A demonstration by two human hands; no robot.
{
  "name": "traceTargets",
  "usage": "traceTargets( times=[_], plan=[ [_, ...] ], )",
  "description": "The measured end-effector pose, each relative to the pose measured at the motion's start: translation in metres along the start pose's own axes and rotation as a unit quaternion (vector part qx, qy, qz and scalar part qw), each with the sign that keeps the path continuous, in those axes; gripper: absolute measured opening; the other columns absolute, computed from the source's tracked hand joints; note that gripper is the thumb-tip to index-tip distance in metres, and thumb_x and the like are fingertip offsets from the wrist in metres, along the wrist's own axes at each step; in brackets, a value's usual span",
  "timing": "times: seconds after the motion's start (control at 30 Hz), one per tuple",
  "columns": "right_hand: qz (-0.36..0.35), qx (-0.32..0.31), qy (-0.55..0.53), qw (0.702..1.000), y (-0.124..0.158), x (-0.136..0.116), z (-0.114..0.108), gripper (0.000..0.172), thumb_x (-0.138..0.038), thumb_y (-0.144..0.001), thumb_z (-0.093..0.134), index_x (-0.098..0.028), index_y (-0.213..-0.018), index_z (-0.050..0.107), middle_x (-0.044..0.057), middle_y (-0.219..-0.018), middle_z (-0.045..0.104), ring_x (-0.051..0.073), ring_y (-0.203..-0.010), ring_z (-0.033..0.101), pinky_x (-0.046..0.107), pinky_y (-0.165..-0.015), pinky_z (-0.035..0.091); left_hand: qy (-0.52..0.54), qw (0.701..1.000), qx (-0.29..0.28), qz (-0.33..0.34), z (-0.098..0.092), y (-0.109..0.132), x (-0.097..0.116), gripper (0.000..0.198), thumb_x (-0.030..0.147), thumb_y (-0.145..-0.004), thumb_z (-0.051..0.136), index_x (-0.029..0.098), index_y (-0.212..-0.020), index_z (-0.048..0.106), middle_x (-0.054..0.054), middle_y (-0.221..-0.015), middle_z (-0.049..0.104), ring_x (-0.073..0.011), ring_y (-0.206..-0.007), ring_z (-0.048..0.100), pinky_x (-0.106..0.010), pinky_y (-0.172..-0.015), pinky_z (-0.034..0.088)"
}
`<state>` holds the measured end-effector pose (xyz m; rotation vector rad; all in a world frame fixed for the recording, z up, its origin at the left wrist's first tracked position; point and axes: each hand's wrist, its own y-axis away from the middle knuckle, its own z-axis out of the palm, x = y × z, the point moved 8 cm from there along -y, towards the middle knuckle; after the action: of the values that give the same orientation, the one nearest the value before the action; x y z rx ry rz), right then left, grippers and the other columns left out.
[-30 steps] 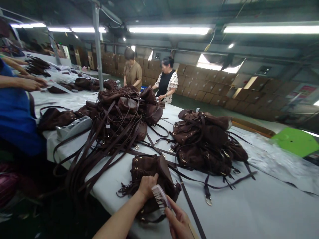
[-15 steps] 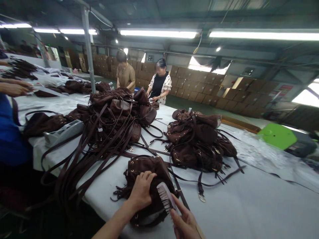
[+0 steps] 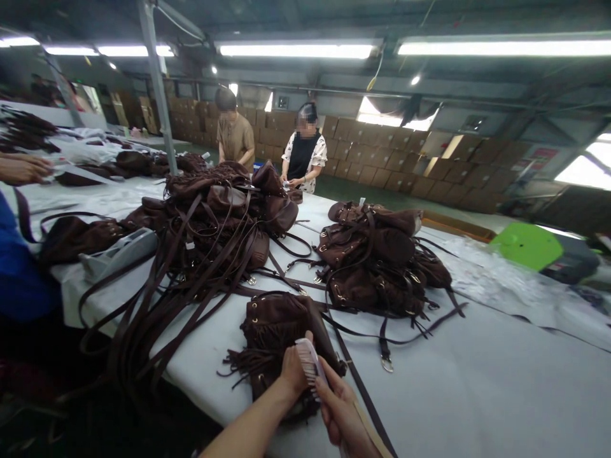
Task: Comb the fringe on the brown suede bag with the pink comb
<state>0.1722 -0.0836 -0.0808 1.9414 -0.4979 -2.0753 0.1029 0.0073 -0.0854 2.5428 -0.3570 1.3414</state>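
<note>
A dark brown suede fringed bag (image 3: 274,327) lies on the grey table (image 3: 477,394) just in front of me. My left hand (image 3: 292,372) is closed on the bag's near edge and holds it down. My right hand (image 3: 341,416) grips the wooden handle of a pale bristle brush (image 3: 308,361), whose bristles rest against the bag beside my left hand. The bag's fringe hangs to the left, towards the table edge.
Two heaps of brown bags with long straps lie beyond: one at centre left (image 3: 214,219), one at right (image 3: 379,261). A grey tape dispenser (image 3: 119,251) sits at left. A person in blue (image 3: 19,267) works at left; two people (image 3: 267,143) stand at the far end before stacked cartons.
My left hand has slid from the top of the bag down to its near edge. The brush has moved with it towards me, and the view has shifted slightly.
</note>
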Motion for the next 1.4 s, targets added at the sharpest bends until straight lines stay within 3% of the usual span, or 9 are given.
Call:
traceTargets(
  times=[0.2, 0.4, 0.53, 0.67, 0.83, 0.97, 1.07, 1.23, 1.4],
  plan=[
    [0.005, -0.05, -0.013, 0.999, 0.055, 0.007, -0.028, 0.107, -0.067, -0.067, 0.074, -0.014, -0.149, 0.031, -0.01, -0.038, 0.043, 0.005, -0.027, 0.026, 0.017, -0.031, 0.015, -0.13, 0.989, 0.03, -0.059, -0.02, -0.034, -0.017, 0.054, 0.009, -0.084, 0.042, 0.008, -0.138, 0.036, -0.022, -0.097, 0.069, -0.0304, -0.094, 0.068, -0.042, -0.084, 0.049],
    [-0.039, 0.157, 0.125, 0.979, 0.075, -0.016, -0.114, 0.099, -0.075, -0.078, 0.053, -0.018, -0.152, 0.021, -0.007, -0.042, 0.05, 0.009, -0.026, 0.033, 0.018, -0.029, 0.02, -0.12, 0.991, 0.063, -0.017, -0.038, -0.041, -0.021, 0.027, 0.011, -0.087, 0.042, 0.017, -0.112, 0.053, -0.008, -0.087, 0.07, -0.0209, -0.086, 0.068, -0.027, -0.077, 0.047],
    [-0.053, 0.083, 0.127, 0.987, 0.045, -0.018, -0.073, 0.099, -0.071, -0.08, 0.05, -0.011, -0.152, 0.02, -0.006, -0.044, 0.05, 0.009, -0.028, 0.031, 0.02, -0.03, 0.022, -0.083, 0.99, 0.107, 0.041, -0.059, -0.026, -0.006, 0.028, 0.024, -0.098, 0.028, 0.019, -0.085, 0.052, -0.001, -0.081, 0.063, -0.0121, -0.079, 0.06, -0.019, -0.071, 0.043],
    [-0.142, 0.084, 0.221, 0.961, 0.012, -0.077, -0.035, 0.083, -0.049, -0.083, 0.055, -0.015, -0.152, 0.023, -0.008, -0.05, 0.049, 0.013, -0.038, 0.039, 0.023, -0.038, 0.035, -0.134, 0.973, 0.173, 0.069, -0.104, -0.002, 0.004, 0.034, 0.038, -0.098, 0.032, 0.02, -0.077, 0.052, -0.004, -0.088, 0.061, -0.017, -0.087, 0.059, -0.025, -0.078, 0.041],
    [-0.233, 0.012, 0.344, 0.91, -0.036, -0.144, 0.016, 0.085, -0.026, -0.069, 0.073, -0.021, -0.146, 0.037, -0.002, -0.068, 0.062, 0.02, -0.062, 0.056, 0.031, -0.062, 0.043, -0.175, 0.976, 0.101, 0.076, -0.13, 0.01, 0.015, 0.029, 0.043, -0.096, 0.038, 0.024, -0.081, 0.054, -0.002, -0.07, 0.065, -0.0192, -0.073, 0.065, -0.025, -0.06, 0.034],
    [-0.196, -0.09, 0.289, 0.933, -0.065, -0.126, 0.062, 0.059, -0.026, -0.054, 0.086, -0.024, -0.11, 0.066, 0.002, -0.073, 0.067, 0.023, -0.069, 0.063, 0.028, -0.06, 0.043, -0.172, 0.973, 0.089, 0.128, -0.137, 0.01, 0.039, 0.028, 0.039, -0.095, 0.042, 0.022, -0.08, 0.058, -0.005, -0.079, 0.069, -0.0203, -0.078, 0.065, -0.027, -0.065, 0.036],
    [-0.134, -0.132, 0.223, 0.957, -0.069, -0.095, 0.08, 0.038, -0.049, -0.07, 0.076, -0.018, -0.089, 0.066, -0.003, -0.049, 0.054, 0.015, -0.04, 0.05, 0.024, -0.039, 0.037, -0.106, 0.98, 0.103, 0.136, -0.147, 0.01, 0.048, 0.023, 0.038, -0.09, 0.051, 0.021, -0.076, 0.058, -0.003, -0.074, 0.066, -0.0185, -0.074, 0.062, -0.027, -0.068, 0.039],
    [-0.07, -0.189, 0.066, 0.977, -0.049, -0.07, 0.077, 0.056, -0.069, -0.078, 0.057, -0.016, -0.098, 0.058, -0.009, -0.046, 0.048, 0.007, -0.03, 0.035, 0.017, -0.03, 0.027, 0.314, 0.907, 0.271, 0.077, -0.189, 0.029, 0.007, 0.028, 0.035, -0.083, 0.056, 0.022, -0.108, 0.049, 0.002, -0.085, 0.057, -0.0138, -0.076, 0.058, -0.027, -0.072, 0.047],
    [-0.077, -0.185, -0.034, 0.979, -0.031, -0.073, 0.067, 0.055, -0.066, -0.079, 0.06, -0.017, -0.103, 0.053, -0.012, -0.041, 0.042, 0.004, -0.027, 0.027, 0.014, -0.029, 0.023, 0.409, 0.906, 0.089, 0.059, -0.129, 0.039, -0.015, 0.066, 0.01, -0.062, 0.06, 0.023, -0.124, 0.042, -0.005, -0.114, 0.059, -0.0195, -0.11, 0.056, -0.033, -0.098, 0.042]
  ],
)
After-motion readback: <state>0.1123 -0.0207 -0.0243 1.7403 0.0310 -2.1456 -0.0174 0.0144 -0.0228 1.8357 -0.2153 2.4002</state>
